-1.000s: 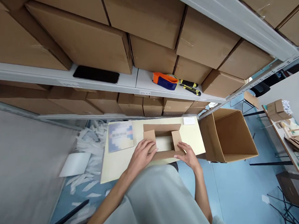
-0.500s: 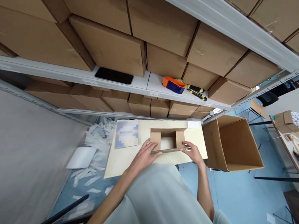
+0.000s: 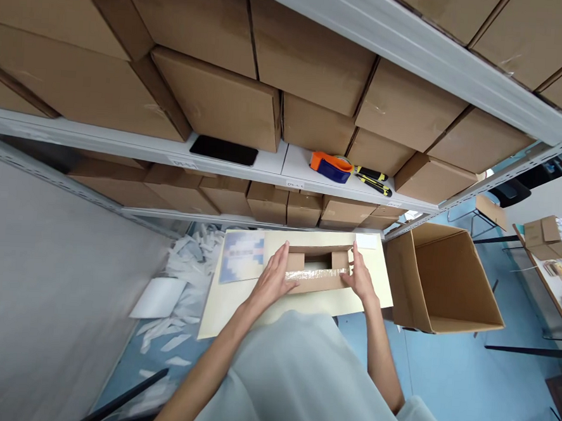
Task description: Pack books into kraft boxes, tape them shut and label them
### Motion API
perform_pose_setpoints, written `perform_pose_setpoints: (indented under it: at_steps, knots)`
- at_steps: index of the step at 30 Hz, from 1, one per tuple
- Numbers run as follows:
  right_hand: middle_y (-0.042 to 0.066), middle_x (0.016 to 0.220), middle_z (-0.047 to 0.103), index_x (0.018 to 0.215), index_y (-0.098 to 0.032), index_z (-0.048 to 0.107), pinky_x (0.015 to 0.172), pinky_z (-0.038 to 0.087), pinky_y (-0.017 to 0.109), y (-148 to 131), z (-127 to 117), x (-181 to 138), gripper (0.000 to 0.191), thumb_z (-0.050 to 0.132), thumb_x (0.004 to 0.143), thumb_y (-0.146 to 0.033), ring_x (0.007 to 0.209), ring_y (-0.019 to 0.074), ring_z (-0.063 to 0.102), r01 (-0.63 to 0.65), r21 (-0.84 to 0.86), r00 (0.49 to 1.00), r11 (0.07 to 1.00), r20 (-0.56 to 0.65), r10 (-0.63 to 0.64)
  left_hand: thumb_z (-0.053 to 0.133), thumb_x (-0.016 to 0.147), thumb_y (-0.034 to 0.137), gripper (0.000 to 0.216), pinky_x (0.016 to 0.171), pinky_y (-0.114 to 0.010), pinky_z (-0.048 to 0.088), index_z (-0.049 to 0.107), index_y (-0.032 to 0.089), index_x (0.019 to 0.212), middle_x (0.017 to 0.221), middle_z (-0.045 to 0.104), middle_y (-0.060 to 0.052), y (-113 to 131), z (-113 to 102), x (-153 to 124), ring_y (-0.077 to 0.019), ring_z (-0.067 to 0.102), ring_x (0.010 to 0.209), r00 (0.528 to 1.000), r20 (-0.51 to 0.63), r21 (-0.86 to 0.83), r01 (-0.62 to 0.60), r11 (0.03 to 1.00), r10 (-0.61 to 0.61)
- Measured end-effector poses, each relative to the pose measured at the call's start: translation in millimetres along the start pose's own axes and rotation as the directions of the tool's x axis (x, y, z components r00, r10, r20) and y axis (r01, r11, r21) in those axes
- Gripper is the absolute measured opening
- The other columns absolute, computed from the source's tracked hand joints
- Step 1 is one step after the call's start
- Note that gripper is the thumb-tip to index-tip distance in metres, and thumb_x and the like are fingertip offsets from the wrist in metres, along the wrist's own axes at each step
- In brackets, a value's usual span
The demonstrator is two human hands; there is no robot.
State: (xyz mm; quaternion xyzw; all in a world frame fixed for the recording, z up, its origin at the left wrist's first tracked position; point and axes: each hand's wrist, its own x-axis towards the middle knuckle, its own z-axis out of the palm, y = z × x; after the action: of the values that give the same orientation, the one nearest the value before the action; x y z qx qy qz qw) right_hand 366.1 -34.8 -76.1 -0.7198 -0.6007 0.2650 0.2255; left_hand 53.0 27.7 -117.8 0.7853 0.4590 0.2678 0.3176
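On the pale yellow board stands a small brown cardboard box, with its inside partly visible between the short side flaps. A strip of shiny clear tape runs along its near long flap. My left hand holds the box's left end, fingers stretched along the side and thumb on the near flap. At the right end, my right hand grips with its fingers up the side and its thumb at the near corner.
A printed blue-and-white sheet and a white label lie on the board. A large open carton stands to the right. White scraps cover the floor leftward. Above, a shelf holds a phone, an orange-and-blue tape dispenser and yellow-black cutters.
The near long flap has come down, so its taped face now shows. Both hands have shifted to the box's ends, with fingers pointing up along the sides. The view has tilted slightly.
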Motion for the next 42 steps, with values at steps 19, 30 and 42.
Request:
perform_pose_setpoints:
  at_steps: [19,30,42]
  knots:
    - [0.008,0.117,0.081,0.104,-0.026,0.075,0.097,0.059,0.042,10.6,31.3,-12.7,0.034,0.061,0.096,-0.056,0.105,0.0282,0.076,-0.203,0.219,0.957,0.954,-0.163,0.241,0.063,0.100,0.042,0.023,0.091,-0.039,0.067,0.079,0.027,0.105,0.140,0.067,-0.011,-2.8,20.1,-10.9,-0.0288,0.074,0.123,0.950,-0.103,-0.210,0.269,0.940,-0.295]
    - [0.007,0.112,0.080,0.106,-0.028,0.071,0.086,0.053,0.036,-1.0,23.9,-6.7,0.036,0.054,0.099,-0.059,0.099,0.0279,0.073,-0.230,0.118,0.959,0.966,-0.142,0.245,0.070,0.095,0.035,0.014,0.094,-0.038,0.067,0.078,0.027,0.103,0.135,0.068,-0.009,-1.3,29.2,-1.1,-0.0279,0.071,0.127,0.911,-0.134,-0.329,0.331,0.885,-0.390]
    - [0.021,0.139,0.066,0.117,-0.022,0.068,0.099,0.056,0.049,-10.4,32.0,-17.8,0.045,0.054,0.101,-0.061,0.117,0.0343,0.068,-0.103,-0.096,0.975,0.990,-0.206,0.082,0.070,0.098,0.037,0.020,0.101,-0.038,0.064,0.078,0.027,0.114,0.139,0.066,-0.010,2.7,24.0,-22.0,-0.0262,0.068,0.131,0.925,-0.122,-0.367,0.294,0.883,-0.359]
